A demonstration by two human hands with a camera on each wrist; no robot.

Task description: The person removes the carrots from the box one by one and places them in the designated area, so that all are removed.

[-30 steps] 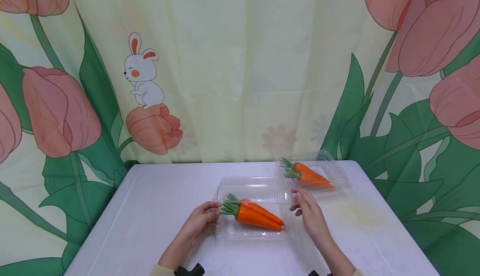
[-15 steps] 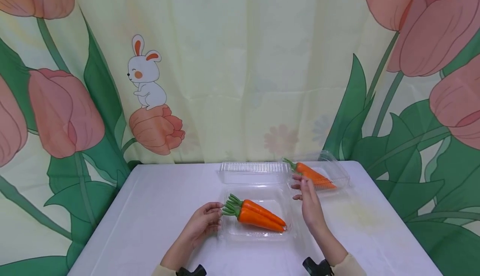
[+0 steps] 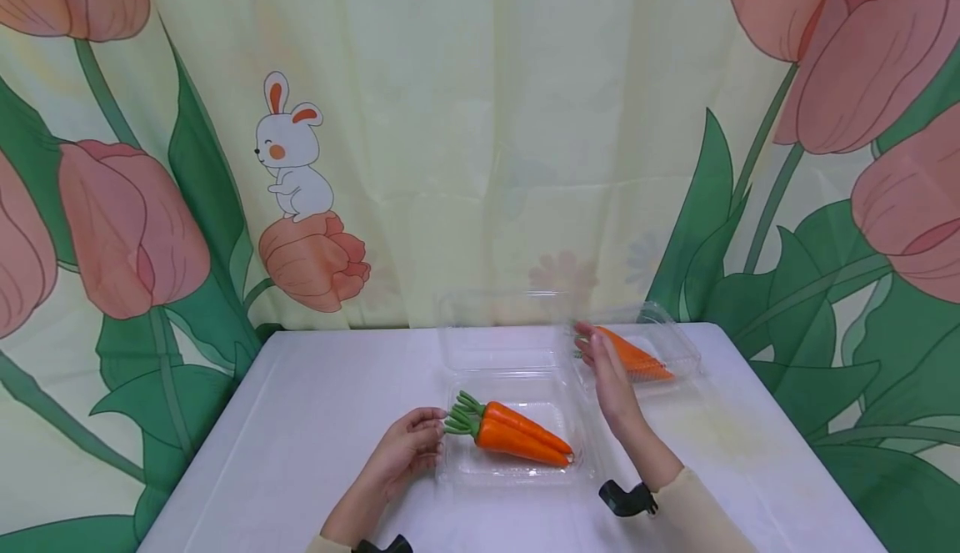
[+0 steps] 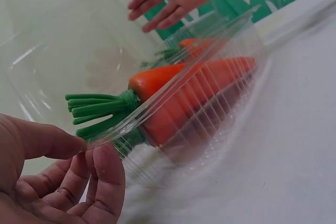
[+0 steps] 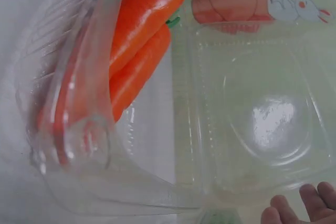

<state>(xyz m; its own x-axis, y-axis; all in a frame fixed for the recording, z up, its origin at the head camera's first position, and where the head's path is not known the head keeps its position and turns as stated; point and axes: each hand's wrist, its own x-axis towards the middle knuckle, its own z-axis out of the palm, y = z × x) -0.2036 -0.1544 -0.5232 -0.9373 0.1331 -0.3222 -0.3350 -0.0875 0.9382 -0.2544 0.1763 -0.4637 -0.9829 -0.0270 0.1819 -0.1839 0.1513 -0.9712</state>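
Note:
A clear plastic clamshell box (image 3: 510,480) lies on the table with its lid (image 3: 504,336) swung up and standing at the back. Two orange carrots (image 3: 521,436) with green stalks lie side by side in its base. At the left rim, my left hand (image 3: 405,453) pinches the box edge between thumb and forefinger, as the left wrist view shows. My right hand (image 3: 617,382) is beyond the base's right side, fingers fairly straight, close to the lid's right edge; whether it touches the lid I cannot tell. In the right wrist view its fingertips (image 5: 315,203) appear beside the lid.
A second clear box (image 3: 686,353) with carrots (image 3: 637,357) stands at the back right, partly behind my right hand. The white-covered table (image 3: 330,403) ends at a curtain (image 3: 420,161) printed with tulips and a rabbit.
The lid has swung up and back, away from over the carrots, to stand raised. My right hand has moved up and away from me. My left hand keeps its pinch on the rim.

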